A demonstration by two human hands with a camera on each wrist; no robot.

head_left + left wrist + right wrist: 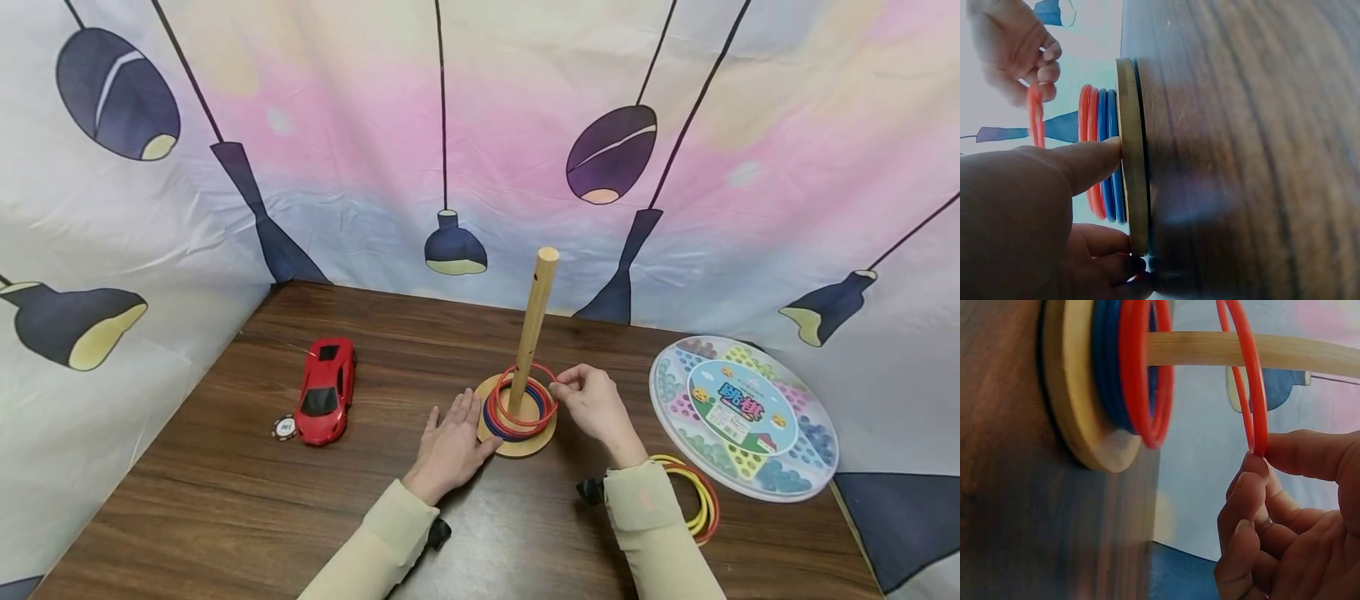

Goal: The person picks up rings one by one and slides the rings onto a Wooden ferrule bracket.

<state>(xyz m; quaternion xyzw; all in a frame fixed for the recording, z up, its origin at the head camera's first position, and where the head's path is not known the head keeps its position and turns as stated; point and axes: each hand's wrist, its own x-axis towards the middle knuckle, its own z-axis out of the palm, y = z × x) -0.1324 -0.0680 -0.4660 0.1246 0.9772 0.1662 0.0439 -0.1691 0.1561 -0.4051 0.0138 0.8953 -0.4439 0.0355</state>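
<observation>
Plainly, the biggest thing before you is the lamp-printed backdrop (360, 100), filling the upper part of the head view, with the brown wooden table (225, 500) spread below it. Your sleeved forearms come up from the bottom edge, the left angled rightward and the right leaning leftward. At the right of the frame lies the round game box (744, 418); just right of centre, the wooden stand (517, 452) rises with its post tilted slightly in view. Your left hand (450, 450) lies at the base's left, palm down, fingers straight and pointing up the frame, thumb stretched to touch the base's edge. Your right hand (596, 408), apart from the left, bends in from the other side, thumb and forefinger pinching a red ring (1257, 394) that circles the post above the others. Left of centre sits the red toy car (326, 392). Loose yellow and red rings (707, 498) lie beside your right sleeve, lower right. Stacked rings (1135, 375), red over blue, encircle the post's foot. Smallest, the chip (284, 427) lies just beside the car's front.
</observation>
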